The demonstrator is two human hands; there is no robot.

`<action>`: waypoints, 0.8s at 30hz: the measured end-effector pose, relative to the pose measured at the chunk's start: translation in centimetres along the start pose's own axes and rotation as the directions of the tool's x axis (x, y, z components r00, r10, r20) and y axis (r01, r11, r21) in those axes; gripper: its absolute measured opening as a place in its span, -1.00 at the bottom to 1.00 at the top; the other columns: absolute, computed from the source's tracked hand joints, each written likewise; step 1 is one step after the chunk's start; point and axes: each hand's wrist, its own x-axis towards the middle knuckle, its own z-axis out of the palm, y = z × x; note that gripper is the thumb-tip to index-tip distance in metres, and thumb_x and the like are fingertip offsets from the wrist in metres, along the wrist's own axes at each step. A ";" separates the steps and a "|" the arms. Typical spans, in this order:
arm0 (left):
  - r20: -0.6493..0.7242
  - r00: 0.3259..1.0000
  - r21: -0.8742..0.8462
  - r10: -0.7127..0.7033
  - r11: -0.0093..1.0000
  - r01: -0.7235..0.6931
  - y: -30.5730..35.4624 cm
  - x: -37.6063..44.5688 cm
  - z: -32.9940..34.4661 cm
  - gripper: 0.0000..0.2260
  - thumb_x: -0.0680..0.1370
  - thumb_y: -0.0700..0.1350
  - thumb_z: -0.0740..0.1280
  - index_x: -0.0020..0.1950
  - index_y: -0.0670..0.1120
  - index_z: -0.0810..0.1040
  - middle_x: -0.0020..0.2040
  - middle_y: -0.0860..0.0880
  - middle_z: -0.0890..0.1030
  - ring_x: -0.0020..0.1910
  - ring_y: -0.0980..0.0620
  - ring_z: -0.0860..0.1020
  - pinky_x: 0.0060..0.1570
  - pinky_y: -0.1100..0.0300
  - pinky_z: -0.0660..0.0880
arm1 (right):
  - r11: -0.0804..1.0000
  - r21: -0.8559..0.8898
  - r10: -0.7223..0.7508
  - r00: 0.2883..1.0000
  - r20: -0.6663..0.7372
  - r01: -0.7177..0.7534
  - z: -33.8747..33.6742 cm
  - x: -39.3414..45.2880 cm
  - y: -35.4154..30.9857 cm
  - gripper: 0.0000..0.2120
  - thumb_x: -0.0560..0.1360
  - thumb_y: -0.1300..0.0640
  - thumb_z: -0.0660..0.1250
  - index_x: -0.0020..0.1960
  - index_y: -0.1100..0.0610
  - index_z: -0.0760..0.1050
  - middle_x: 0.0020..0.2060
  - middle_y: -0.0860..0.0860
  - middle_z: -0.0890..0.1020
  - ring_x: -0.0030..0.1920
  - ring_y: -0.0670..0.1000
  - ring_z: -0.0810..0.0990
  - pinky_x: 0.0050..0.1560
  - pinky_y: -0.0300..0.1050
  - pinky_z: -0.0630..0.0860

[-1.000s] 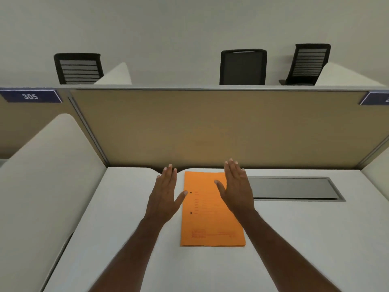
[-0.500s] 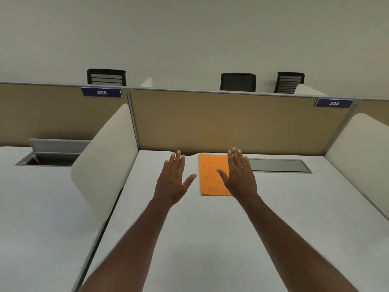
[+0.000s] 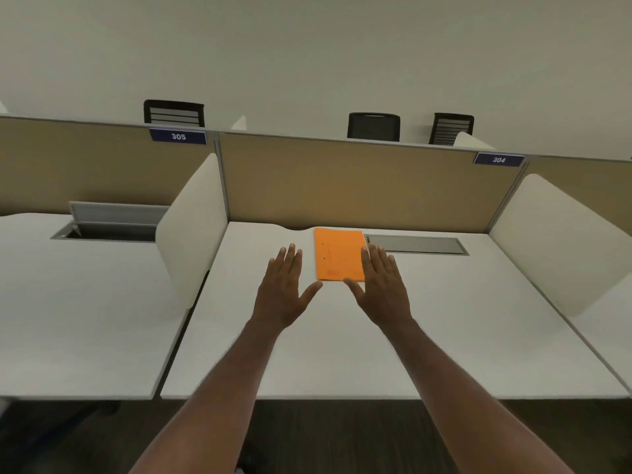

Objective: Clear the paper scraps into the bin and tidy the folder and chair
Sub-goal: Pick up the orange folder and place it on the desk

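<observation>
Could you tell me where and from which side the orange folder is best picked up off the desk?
The orange folder lies flat on the white desk, its far edge near the partition and a grey cable hatch at its right. I would take its near short edge, coming from the front: slide fingers under and pinch with the thumb on top.

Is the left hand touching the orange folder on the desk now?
Apart. The head view shows white desk between the left hand and the orange folder.
</observation>
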 end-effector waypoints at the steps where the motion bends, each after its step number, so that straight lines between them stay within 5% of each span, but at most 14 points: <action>1: 0.006 1.000 -0.002 -0.007 1.000 0.007 0.6 -0.9 0.1 -0.17 0.53 0.43 -0.19 0.62 -0.12 0.01 0.64 -0.09 0.00 0.62 -0.07 -0.06 0.58 -0.07 0.03 | 1.000 -0.001 -0.003 1.000 0.009 0.003 -0.2 -1.0 0.2 -0.23 0.59 -0.27 0.10 0.59 0.22 0.04 0.59 0.17 0.12 0.60 0.14 0.03 0.58 0.11 0.01; 15: 0.111 0.984 0.108 -0.139 0.986 0.127 10.9 -17.4 -0.3 -0.22 0.53 0.40 -0.09 0.62 -0.02 -0.12 0.63 0.01 -0.19 0.60 0.00 -0.21 0.60 -0.05 -0.08 | 0.998 0.043 -0.049 0.984 0.171 0.042 -3.2 -17.7 3.7 -0.21 0.57 -0.34 -0.06 0.61 0.13 -0.09 0.61 0.09 -0.06 0.60 0.10 -0.13 0.59 0.09 -0.10; 24: 0.150 0.987 0.093 -0.060 0.995 0.047 15.1 -20.8 -0.4 -0.22 0.54 0.39 -0.05 0.62 0.00 -0.16 0.61 0.06 -0.25 0.59 0.04 -0.24 0.59 -0.03 -0.13 | 0.999 0.005 0.035 0.984 0.174 -0.036 -6.2 -23.7 5.9 -0.21 0.56 -0.36 -0.13 0.61 0.09 -0.18 0.61 0.04 -0.17 0.59 0.09 -0.22 0.58 0.08 -0.19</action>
